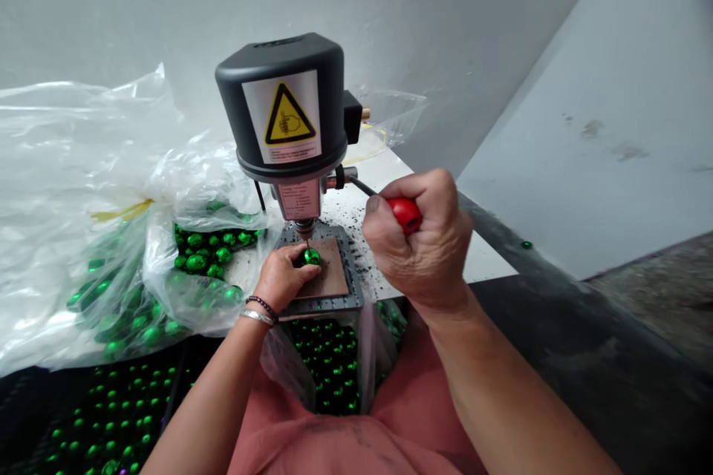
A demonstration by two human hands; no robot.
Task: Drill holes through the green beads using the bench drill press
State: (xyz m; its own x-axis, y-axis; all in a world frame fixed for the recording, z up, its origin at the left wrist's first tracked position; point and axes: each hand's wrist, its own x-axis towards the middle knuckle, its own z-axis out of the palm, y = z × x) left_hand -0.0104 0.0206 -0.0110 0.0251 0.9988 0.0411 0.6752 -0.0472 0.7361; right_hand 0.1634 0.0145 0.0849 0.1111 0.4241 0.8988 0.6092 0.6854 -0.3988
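Observation:
A small drill press with a dark grey motor cover point(228, 104) stands in front of me, a yellow warning triangle on its label. Beneath its bit, my left hand point(281, 274) pinches a shiny green ball point(310, 257) between thumb and fingers. The ball rests on a brown board point(333, 274) laid over the dark metal base point(353, 298). The thin bit comes down at the top of the ball; whether it has entered cannot be made out. My right hand point(420, 245) is closed around the red knob point(405, 215) of the press's feed lever.
A clear plastic bag point(167, 267) of green balls lies open at the left. More balls fill a bag point(326, 364) at my lap and a dark crate point(111, 415) lower left. Dark shavings litter the white table point(484, 260). One ball point(526, 245) lies on the floor.

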